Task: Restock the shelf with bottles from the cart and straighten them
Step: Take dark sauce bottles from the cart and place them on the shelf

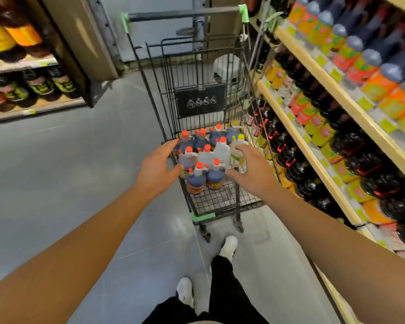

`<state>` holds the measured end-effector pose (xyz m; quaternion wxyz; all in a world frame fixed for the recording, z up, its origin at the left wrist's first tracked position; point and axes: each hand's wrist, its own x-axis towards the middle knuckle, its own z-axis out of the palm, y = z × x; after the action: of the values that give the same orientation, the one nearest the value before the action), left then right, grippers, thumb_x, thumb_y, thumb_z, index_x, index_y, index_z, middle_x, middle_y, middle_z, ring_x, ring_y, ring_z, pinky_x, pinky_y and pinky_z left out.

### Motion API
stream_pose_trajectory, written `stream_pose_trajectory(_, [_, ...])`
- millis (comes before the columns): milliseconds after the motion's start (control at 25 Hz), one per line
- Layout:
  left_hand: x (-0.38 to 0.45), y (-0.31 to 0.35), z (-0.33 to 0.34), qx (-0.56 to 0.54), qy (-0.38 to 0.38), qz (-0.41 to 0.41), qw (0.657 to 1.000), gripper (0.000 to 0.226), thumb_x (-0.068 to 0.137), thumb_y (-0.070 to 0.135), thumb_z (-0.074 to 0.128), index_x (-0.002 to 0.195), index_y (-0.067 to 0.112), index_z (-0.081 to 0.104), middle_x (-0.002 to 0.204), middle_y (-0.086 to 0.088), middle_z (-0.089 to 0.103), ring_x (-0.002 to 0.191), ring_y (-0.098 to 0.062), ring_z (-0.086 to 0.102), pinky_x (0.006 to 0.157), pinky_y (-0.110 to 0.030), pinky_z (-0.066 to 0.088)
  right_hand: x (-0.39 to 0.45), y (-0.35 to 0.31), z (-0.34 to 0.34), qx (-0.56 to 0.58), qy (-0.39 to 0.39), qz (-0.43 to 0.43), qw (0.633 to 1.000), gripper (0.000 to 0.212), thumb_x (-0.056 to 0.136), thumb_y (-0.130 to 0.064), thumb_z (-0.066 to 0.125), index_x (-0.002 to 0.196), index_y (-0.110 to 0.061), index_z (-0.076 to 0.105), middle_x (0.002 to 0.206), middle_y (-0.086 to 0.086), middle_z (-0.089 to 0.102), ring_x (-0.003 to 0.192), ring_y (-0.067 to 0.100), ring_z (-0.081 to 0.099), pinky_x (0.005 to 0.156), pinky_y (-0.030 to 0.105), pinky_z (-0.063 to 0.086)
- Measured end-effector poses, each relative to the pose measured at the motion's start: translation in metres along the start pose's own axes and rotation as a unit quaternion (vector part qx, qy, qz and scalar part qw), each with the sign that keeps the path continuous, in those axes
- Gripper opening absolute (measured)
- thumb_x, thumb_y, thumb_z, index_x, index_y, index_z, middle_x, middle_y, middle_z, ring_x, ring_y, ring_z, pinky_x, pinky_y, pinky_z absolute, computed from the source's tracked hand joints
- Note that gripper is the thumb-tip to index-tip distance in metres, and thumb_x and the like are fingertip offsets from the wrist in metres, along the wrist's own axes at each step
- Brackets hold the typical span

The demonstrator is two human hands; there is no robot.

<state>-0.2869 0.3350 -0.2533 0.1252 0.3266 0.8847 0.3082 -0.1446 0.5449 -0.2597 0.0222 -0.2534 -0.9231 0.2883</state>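
Where the wire cart (220, 202) stands in the aisle, a cluster of upright bottles (206, 160) in its basket: mostly dark ones with orange-red caps, a clear jug (221, 152) among them, and yellow-capped bottles of pale liquid (237, 155) at the right edge. Left hand (158, 168) reaching over the cart's left rim, fingers spread, thumb just beside a dark bottle, nothing held. Right hand (250, 170) reaching in from the right, fingers apart and curved beside the yellow-capped bottles, grip not closed on anything; contact too blurred to tell. Green plastic trim on the cart's near corner and on the handle (185, 15) at the far end. To the right, wooden shelves (313, 66) packed with dark bottles carrying orange, pink and yellow labels, running along the aisle close beside the cart. To the left, another shelf unit (21, 66) with dark bottles, well apart across the grey floor (68, 171). Below, black trousers and white shoes (229, 247).
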Motion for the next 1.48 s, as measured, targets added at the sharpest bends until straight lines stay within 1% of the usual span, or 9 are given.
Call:
stream_pose_trajectory(80, [0.023, -0.002, 0.005, 0.004, -0.001, -0.006, 1.0, 0.063, 0.087, 0.022, 0.066, 0.144, 0.015, 0.039, 0.145, -0.007, 0.046, 0.13, -0.026, 0.046, 0.106, -0.031, 0.035, 0.029, 0.01, 0.003, 0.004, -0.01, -0.01, 1.0, 0.069, 0.08, -0.035, 0.071, 0.139, -0.015, 0.041, 0.142, 0.007, 0.043, 0.131, 0.026, 0.04, 0.106, 0.038, 0.037])
stream_pose_trajectory(240, [0.084, -0.003, 0.027, 0.024, -0.004, -0.041, 0.999, 0.061, 0.087, 0.021, 0.066, 0.142, 0.016, 0.041, 0.14, -0.006, 0.052, 0.103, -0.03, 0.06, 0.094, -0.028, 0.041, 0.102, 0.034, 0.003, 0.015, -0.039, -0.02, 0.999, 0.067, 0.079, -0.032, 0.072, 0.137, -0.014, 0.043, 0.138, 0.008, 0.046, 0.127, 0.026, 0.043, 0.099, 0.033, 0.038])
stream_pose_trajectory(400, [0.145, -0.02, 0.055, 0.022, -0.017, -0.078, 0.997, 0.064, 0.085, 0.02, 0.067, 0.143, 0.015, 0.041, 0.143, -0.008, 0.048, 0.13, -0.025, 0.046, 0.104, -0.026, 0.034, 0.169, 0.06, 0.013, 0.028, -0.075, -0.033, 0.996, 0.07, 0.079, -0.032, 0.073, 0.14, -0.016, 0.041, 0.14, 0.007, 0.044, 0.128, 0.025, 0.044, 0.102, 0.036, 0.04])
stream_pose_trajectory(680, [0.244, -0.083, 0.112, 0.024, -0.098, -0.115, 0.988, 0.067, 0.085, 0.02, 0.067, 0.145, 0.015, 0.038, 0.146, -0.007, 0.045, 0.132, -0.023, 0.044, 0.106, -0.026, 0.032, 0.268, 0.083, 0.07, 0.012, -0.131, 0.007, 0.991, 0.067, 0.083, -0.03, 0.068, 0.141, -0.018, 0.037, 0.145, 0.005, 0.04, 0.129, 0.024, 0.043, 0.099, 0.034, 0.039])
stream_pose_trajectory(840, [0.286, -0.125, 0.143, 0.036, -0.138, -0.133, 0.981, 0.068, 0.086, 0.023, 0.066, 0.146, 0.017, 0.035, 0.146, -0.008, 0.044, 0.133, -0.024, 0.042, 0.107, -0.028, 0.033, 0.314, 0.091, 0.121, -0.017, -0.141, -0.003, 0.99, 0.053, 0.081, -0.028, 0.065, 0.13, -0.016, 0.046, 0.124, 0.007, 0.053, 0.114, 0.03, 0.054, 0.084, 0.038, 0.048])
stream_pose_trajectory(1040, [0.315, -0.154, 0.179, 0.105, -0.178, -0.156, 0.966, 0.054, 0.084, 0.018, 0.064, 0.135, 0.023, 0.048, 0.127, -0.011, 0.059, 0.113, -0.035, 0.057, 0.091, -0.044, 0.05, 0.357, 0.086, 0.176, -0.07, -0.223, -0.04, 0.971, 0.062, 0.086, -0.018, 0.063, 0.142, -0.014, 0.036, 0.146, 0.007, 0.036, 0.126, 0.03, 0.047, 0.093, 0.035, 0.043])
stream_pose_trajectory(1120, [0.322, -0.159, 0.189, 0.125, -0.194, -0.164, 0.959, 0.046, 0.085, 0.016, 0.062, 0.129, 0.023, 0.051, 0.115, -0.013, 0.063, 0.104, -0.037, 0.06, 0.083, -0.044, 0.053, 0.365, 0.09, 0.195, -0.091, -0.248, -0.011, 0.964, 0.059, 0.087, -0.018, 0.061, 0.14, -0.014, 0.036, 0.141, 0.011, 0.041, 0.123, 0.034, 0.049, 0.092, 0.04, 0.045])
stream_pose_trajectory(1360, [0.322, -0.166, 0.207, 0.128, -0.155, -0.18, 0.963, 0.033, 0.087, 0.013, 0.058, 0.12, 0.019, 0.055, 0.099, -0.015, 0.068, 0.094, -0.038, 0.062, 0.07, -0.04, 0.046, 0.359, 0.103, 0.227, -0.037, -0.153, 0.06, 0.986, 0.036, 0.087, -0.011, 0.057, 0.122, -0.014, 0.048, 0.111, 0.013, 0.061, 0.1, 0.038, 0.06, 0.071, 0.039, 0.047])
stream_pose_trajectory(1480, [0.323, -0.162, 0.201, 0.108, -0.123, -0.195, 0.967, 0.024, 0.086, 0.008, 0.057, 0.109, 0.015, 0.058, 0.097, -0.016, 0.067, 0.091, -0.038, 0.061, 0.068, -0.037, 0.045, 0.358, 0.101, 0.224, -0.02, -0.129, 0.066, 0.989, 0.03, 0.087, -0.008, 0.058, 0.116, -0.013, 0.052, 0.105, 0.013, 0.064, 0.096, 0.037, 0.062, 0.071, 0.039, 0.049])
